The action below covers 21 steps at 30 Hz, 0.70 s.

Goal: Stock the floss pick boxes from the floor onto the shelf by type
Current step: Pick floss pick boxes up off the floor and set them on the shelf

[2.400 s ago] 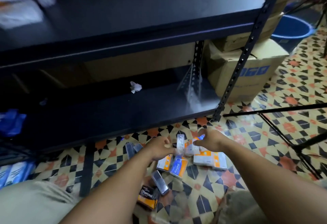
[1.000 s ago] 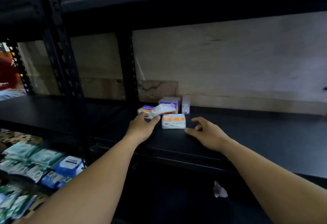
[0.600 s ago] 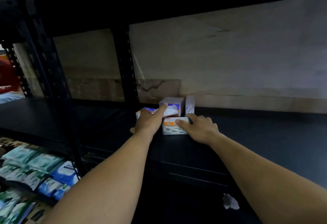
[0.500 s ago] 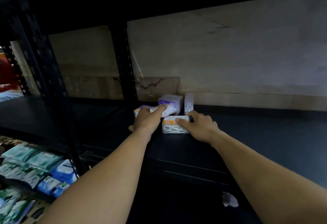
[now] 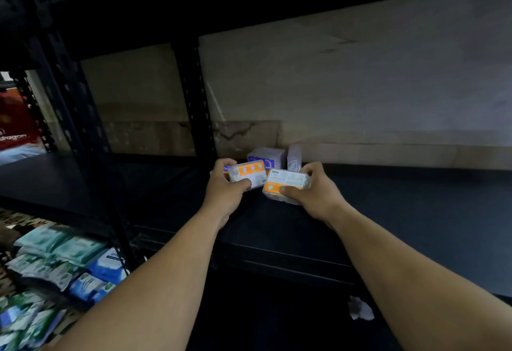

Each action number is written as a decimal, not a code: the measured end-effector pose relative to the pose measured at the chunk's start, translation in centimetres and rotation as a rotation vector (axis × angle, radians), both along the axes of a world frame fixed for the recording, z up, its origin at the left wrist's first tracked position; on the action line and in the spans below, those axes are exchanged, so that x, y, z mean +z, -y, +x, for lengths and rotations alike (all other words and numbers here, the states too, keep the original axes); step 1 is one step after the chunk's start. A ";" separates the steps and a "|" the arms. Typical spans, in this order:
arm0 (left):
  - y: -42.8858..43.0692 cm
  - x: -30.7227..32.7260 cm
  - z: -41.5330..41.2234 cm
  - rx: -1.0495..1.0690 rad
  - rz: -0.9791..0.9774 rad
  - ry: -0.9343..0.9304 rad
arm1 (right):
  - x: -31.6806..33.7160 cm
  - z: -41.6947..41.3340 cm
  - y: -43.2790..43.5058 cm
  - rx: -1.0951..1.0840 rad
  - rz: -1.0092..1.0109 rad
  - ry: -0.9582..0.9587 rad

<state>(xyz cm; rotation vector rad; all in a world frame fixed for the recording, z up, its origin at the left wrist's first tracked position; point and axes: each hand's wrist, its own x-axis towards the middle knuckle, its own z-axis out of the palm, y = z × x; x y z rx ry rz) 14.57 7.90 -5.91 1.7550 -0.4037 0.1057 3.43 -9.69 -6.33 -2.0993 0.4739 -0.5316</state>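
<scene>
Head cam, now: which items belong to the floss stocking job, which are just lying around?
Job: left hand gripping orange-label box; right hand gripping second orange-label box; purple-label box and clear pack at the back of the black shelf.
Lying about: green and blue sachets lower left; crumpled paper scrap below the shelf; red sign far left.

The left hand (image 5: 224, 192) and right hand (image 5: 315, 195) grip the left orange box (image 5: 247, 174) and right orange box (image 5: 286, 183), which fill the gap between the hands. Just behind the hands, a purple box (image 5: 268, 156) and a clear pack (image 5: 294, 154) stand against the back panel (image 5: 360, 87). The shelf (image 5: 415, 212) lies open right of the right hand. A post (image 5: 194, 101) stands behind and left of the left hand.
</scene>
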 end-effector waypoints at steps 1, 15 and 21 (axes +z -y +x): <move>0.0 0.0 0.1 -0.003 0.008 -0.008 | 0.0 0.0 0.1 0.000 0.002 0.010; 0.3 0.0 -2.1 0.056 0.289 0.083 | 0.3 0.0 0.1 0.060 -0.094 0.010; -1.4 0.0 -4.4 0.039 0.342 0.080 | 0.2 -0.2 0.1 0.050 -0.140 -0.006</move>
